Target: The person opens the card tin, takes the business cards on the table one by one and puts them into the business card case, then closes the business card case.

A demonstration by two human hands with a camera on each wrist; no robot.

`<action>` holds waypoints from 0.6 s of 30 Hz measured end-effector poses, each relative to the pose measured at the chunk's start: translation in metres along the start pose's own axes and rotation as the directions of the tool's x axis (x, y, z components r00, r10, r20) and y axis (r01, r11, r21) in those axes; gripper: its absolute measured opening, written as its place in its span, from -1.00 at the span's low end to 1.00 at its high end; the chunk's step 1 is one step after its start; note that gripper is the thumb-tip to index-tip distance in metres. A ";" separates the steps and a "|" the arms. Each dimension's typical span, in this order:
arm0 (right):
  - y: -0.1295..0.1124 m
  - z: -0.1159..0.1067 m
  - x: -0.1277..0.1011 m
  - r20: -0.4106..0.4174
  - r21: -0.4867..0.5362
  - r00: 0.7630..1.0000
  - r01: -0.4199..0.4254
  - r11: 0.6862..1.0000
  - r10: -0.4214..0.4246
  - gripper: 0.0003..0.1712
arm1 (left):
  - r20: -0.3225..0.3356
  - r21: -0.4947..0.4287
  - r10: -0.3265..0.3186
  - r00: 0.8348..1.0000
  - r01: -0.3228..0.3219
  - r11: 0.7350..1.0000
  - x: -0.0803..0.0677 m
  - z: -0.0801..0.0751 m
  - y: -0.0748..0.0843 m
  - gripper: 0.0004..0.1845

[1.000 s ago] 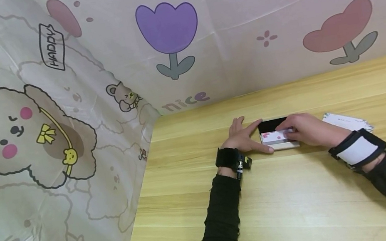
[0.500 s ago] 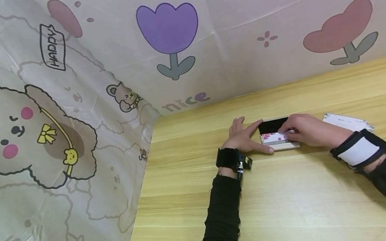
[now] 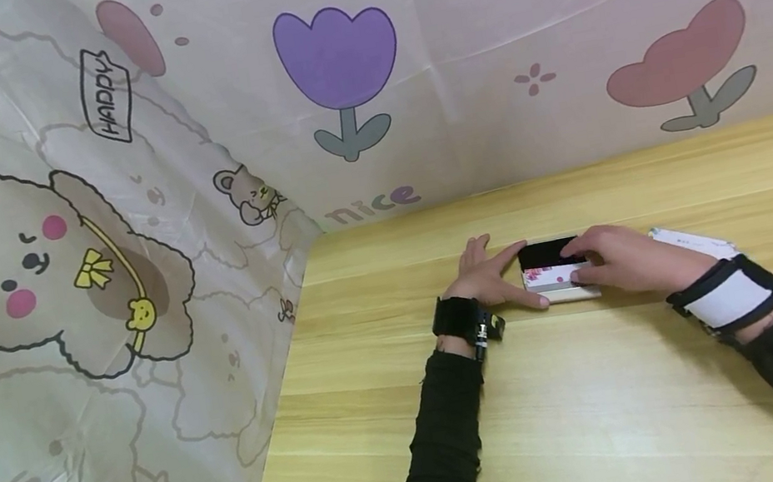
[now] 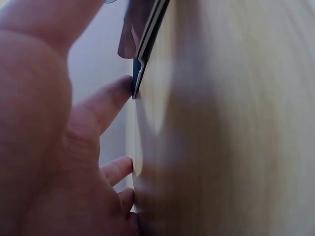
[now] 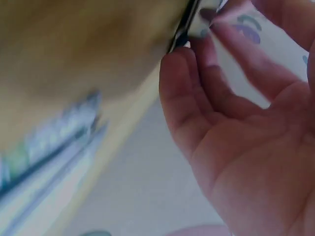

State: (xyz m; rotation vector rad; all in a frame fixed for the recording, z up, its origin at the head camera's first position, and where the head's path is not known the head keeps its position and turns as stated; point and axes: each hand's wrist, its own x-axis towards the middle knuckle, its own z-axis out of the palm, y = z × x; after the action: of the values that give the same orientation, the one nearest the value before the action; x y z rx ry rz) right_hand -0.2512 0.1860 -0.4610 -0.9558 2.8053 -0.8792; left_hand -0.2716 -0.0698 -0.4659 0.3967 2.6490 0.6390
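On the wooden table lies a flat open case (image 3: 544, 253), black inside with a pale, silvery edge. A card with a pink floral print (image 3: 542, 277) sits in its near half. My left hand (image 3: 487, 280) is spread at the case's left side, thumb and index finger touching its two left corners. My right hand (image 3: 625, 260) is over the right end; its thumb touches the card and its index finger lies over the black part, a gap between them. In the right wrist view, other fingers (image 5: 179, 83) are bent against the case's end (image 5: 183, 34).
White cards with printed edges (image 3: 694, 241) lie right of the case, partly hidden behind the right hand and wrist; they look blurred in the right wrist view. A patterned cloth (image 3: 454, 95) hangs along the back and left edges of the table (image 3: 573, 414).
My right thumb and index finger, closer together on the card before, have spread apart. The right wrist has shifted slightly right and covers more of the white cards. My left hand keeps its place.
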 end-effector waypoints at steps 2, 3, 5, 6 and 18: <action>0.005 -0.008 -0.003 -0.007 -0.002 0.999 -0.045 0.999 0.045 -0.52 | 0.000 -0.001 0.002 1.000 -0.002 1.000 0.000 0.000 0.000 0.15; 0.007 -0.013 -0.004 -0.009 -0.004 0.997 -0.072 0.997 0.072 -0.50 | 0.000 -0.004 0.004 1.000 -0.004 1.000 0.000 0.000 0.000 0.15; 0.013 -0.023 -0.008 -0.006 -0.013 0.992 -0.122 0.992 0.122 -0.46 | 0.000 -0.011 0.009 1.000 -0.009 1.000 -0.001 0.000 0.000 0.15; 0.016 -0.028 -0.010 0.004 -0.020 0.989 -0.149 0.989 0.149 -0.45 | 0.001 -0.015 0.012 1.000 -0.012 1.000 -0.001 -0.001 0.000 0.15; 0.049 -0.056 -0.035 0.148 -0.134 0.902 -0.389 0.912 0.406 -0.29 | -0.001 -0.015 0.008 1.000 -0.008 1.000 0.000 0.000 -0.001 0.16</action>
State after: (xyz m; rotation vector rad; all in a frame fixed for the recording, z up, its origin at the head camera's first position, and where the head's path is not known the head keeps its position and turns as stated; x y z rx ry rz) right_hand -0.2619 0.2665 -0.4449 -0.4083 2.7617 -0.5726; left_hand -0.2720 -0.0703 -0.4665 0.4028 2.6428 0.6616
